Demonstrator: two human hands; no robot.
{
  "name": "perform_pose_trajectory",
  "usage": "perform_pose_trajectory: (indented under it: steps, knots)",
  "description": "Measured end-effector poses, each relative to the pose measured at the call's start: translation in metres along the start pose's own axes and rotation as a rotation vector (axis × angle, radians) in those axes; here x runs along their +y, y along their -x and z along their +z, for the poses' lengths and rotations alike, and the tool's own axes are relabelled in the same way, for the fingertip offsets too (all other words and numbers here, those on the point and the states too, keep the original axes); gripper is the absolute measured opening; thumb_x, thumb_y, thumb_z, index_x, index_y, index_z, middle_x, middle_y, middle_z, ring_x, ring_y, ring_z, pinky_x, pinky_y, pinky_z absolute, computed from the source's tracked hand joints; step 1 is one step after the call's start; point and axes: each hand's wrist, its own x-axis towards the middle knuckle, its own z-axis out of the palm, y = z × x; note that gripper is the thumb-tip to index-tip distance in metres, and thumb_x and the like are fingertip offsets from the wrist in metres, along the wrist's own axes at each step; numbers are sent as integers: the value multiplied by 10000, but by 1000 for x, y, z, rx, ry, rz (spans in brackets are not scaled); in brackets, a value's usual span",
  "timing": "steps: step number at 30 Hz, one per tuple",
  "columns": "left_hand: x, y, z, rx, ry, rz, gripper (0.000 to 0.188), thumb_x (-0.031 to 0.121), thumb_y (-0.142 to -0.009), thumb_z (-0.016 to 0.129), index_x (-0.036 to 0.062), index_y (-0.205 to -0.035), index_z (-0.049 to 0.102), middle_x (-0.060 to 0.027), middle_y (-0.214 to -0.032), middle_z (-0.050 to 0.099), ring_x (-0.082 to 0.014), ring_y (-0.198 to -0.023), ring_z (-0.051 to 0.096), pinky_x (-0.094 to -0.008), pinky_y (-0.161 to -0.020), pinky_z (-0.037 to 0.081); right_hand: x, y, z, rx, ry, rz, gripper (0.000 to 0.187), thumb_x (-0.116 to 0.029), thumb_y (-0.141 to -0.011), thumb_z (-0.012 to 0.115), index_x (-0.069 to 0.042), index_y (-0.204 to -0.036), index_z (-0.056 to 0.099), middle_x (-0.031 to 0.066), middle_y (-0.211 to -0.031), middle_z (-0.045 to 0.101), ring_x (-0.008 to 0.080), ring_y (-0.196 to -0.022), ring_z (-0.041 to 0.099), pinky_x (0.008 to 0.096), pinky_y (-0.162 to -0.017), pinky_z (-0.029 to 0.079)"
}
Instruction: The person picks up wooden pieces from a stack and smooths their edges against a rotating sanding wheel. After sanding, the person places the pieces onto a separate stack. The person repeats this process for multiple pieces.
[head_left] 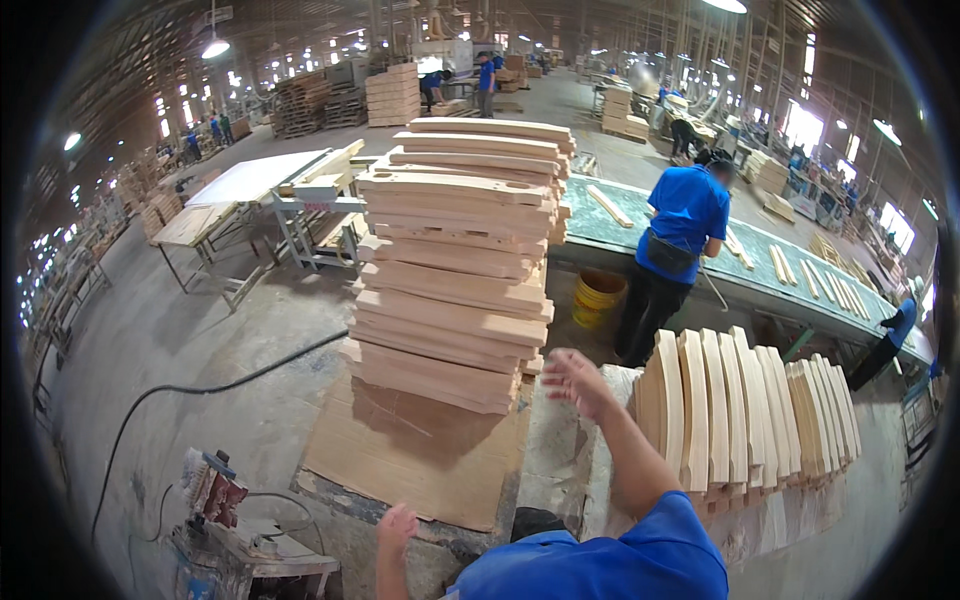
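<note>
A tall stack of curved wooden slats (455, 265) stands in front of me on a flat sheet of brown cardboard (420, 450). My right hand (575, 382) is raised beside the stack's lower right side, its fingers apart and holding nothing; from this view I cannot tell whether it touches the wood. Low over the cardboard's near left edge, my left hand (397, 525) has nothing in it and its fingers are loosely parted. To the right of my right forearm, more curved wooden pieces (725, 405) stand on edge in a close row.
Beyond the stack a co-worker in blue (685, 225) faces a long green-topped table (640, 215) bearing wooden strips. A yellow bucket (598, 297) sits beneath it. A black hose (215, 385) crosses the floor at left, near a small machine (225, 500). Work tables (245, 185) stand farther left.
</note>
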Motion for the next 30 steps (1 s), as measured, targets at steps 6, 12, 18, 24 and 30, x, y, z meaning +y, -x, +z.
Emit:
perform_pose_trajectory:
  steps: [6, 12, 18, 24, 30]
  knots:
    - [-27, 59, -37, 337, -7, -14, 491, 290, -1070, 620, 10, -1467, 554, -161, -1209, 674, -267, -1012, 657, -383, -857, 546, -115, -83, 10, 70, -150, -198, 467, -529, -1034, 677, -165, -1276, 514, 21, -1031, 677, 189, -892, 709, 417, -776, 616]
    - [-22, 68, -16, 306, -154, 222, 512, 310, -1106, 488, 10, -1519, 519, -235, -1472, 595, -446, -1348, 547, -480, -1129, 476, -184, -182, -7, 223, -49, -231, 955, -711, -944, 685, -102, -1602, 357, 204, -1464, 478, 373, -1322, 512, 548, -1012, 512]
    - [23, -8, 43, 315, 429, 189, 511, 306, -1069, 623, 1, -1472, 550, -168, -1235, 698, -303, -1070, 688, -389, -922, 589, -206, -291, -43, 326, -26, -228, 983, -757, -905, 690, -127, -1603, 402, 208, -1533, 459, 387, -1370, 492, 545, -1073, 478]
    - [201, -86, 149, 46, 134, 379, 705, 515, -1062, 629, 34, -1549, 466, -175, -1294, 694, -291, -1138, 712, -442, -976, 592, -193, -368, -55, -129, -315, -167, 689, -695, -977, 644, -220, -1473, 591, 82, -1277, 698, 228, -1123, 682, 436, -914, 573]
    - [344, -210, 293, -202, 216, 427, 937, 567, -1062, 602, -30, -1665, 204, -276, -1512, 492, -386, -1362, 551, -493, -1159, 460, -204, -387, -46, -233, -426, -257, 374, -501, -1035, 677, -168, -1201, 632, 25, -1076, 697, 161, -919, 750, 348, -689, 660]
